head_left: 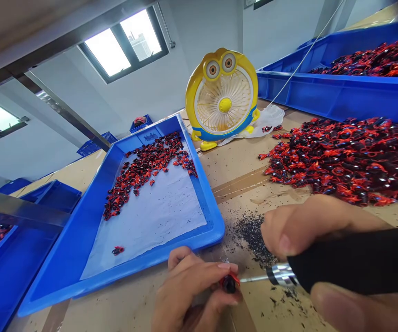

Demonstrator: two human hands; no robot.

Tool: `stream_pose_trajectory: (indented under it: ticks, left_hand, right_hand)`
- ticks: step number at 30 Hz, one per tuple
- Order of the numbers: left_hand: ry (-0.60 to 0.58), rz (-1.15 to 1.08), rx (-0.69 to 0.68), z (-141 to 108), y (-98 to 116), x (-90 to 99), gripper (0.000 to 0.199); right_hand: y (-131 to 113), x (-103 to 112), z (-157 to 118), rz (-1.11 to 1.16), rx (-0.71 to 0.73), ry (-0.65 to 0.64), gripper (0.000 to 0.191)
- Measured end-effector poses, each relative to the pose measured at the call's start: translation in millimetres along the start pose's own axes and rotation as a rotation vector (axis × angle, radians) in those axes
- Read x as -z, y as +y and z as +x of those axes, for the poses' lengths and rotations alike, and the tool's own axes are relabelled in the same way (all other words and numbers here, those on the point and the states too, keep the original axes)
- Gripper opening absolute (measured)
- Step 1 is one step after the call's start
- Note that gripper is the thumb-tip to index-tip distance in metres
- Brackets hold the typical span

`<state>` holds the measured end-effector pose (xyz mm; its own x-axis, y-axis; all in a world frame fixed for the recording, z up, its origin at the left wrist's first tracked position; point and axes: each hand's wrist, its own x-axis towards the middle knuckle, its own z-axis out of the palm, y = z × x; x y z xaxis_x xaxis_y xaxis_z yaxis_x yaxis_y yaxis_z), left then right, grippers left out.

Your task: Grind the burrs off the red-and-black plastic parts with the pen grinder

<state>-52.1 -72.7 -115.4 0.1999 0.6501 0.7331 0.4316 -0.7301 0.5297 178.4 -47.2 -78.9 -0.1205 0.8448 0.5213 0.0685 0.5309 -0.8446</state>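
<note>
Between the thumb and fingers of my left hand point(188, 288) is a small red-and-black part point(229, 283), its round black end facing me. My right hand point(309, 226) grips a black-handled power screwdriver point(354, 260) with a silver collar. Its thin bit points left and meets the part's right side, or nearly so; I cannot tell whether it touches. Black shavings point(254, 235) lie on the tabletop just beyond the tool. Left of my hands stands a blue tray point(216, 228) lined with white paper, holding many similar parts point(150, 163) and one lone part point(118, 250) near its front.
A large heap of red-and-black parts point(351, 157) covers the table's right side. Behind it stands a blue bin point(299, 94) with more parts. A yellow cartoon fan point(224, 99) sits at the back, a white cord nearby. More blue bins point(22, 258) and a metal post point(64, 113) are at left.
</note>
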Motion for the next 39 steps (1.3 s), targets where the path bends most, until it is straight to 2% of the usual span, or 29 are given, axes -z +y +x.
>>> stream_pose_trajectory:
  ticks: [5, 11, 15, 19, 26, 32, 37, 39]
  left_hand:
    - [0.071, 0.017, 0.091, -2.3, 3.5, -5.1, 0.018]
    - [0.131, 0.01, 0.115, -5.6, 4.8, -11.0, 0.026]
    - [0.189, 0.028, 0.163, -4.2, 9.0, -13.6, 0.026]
    - [0.136, 0.019, 0.19, -2.2, 13.1, -10.0, 0.026]
    - [0.074, 0.008, 0.203, -6.7, 12.4, -5.3, 0.025]
    - [0.101, -0.028, 0.14, -3.0, 10.7, -9.7, 0.025]
    - [-0.038, 0.026, 0.02, 2.1, 0.6, 2.8, 0.026]
    - [-0.063, 0.046, 0.009, 4.2, -1.2, 6.9, 0.027]
  right_hand:
    - [-4.9, -3.2, -0.1, 0.106, -0.02, 0.011, 0.032]
    - [-8.3, -8.3, 2.3, 0.106, -0.013, 0.053, 0.042]
    - [-8.1, -14.7, 3.4, 0.042, -0.014, 0.13, 0.048]
    - [-10.4, -17.6, 2.1, 0.119, -0.044, 0.142, 0.046]
    - [-13.5, -12.0, -2.1, 0.045, -0.004, 0.139, 0.051]
    - [-7.8, -11.6, 2.3, -0.024, 0.038, 0.131, 0.045]
    - [-11.2, -14.6, 3.0, 0.057, -0.021, 0.074, 0.03]
    - [-12.9, -20.7, -0.5, 0.061, -0.011, 0.089, 0.027]
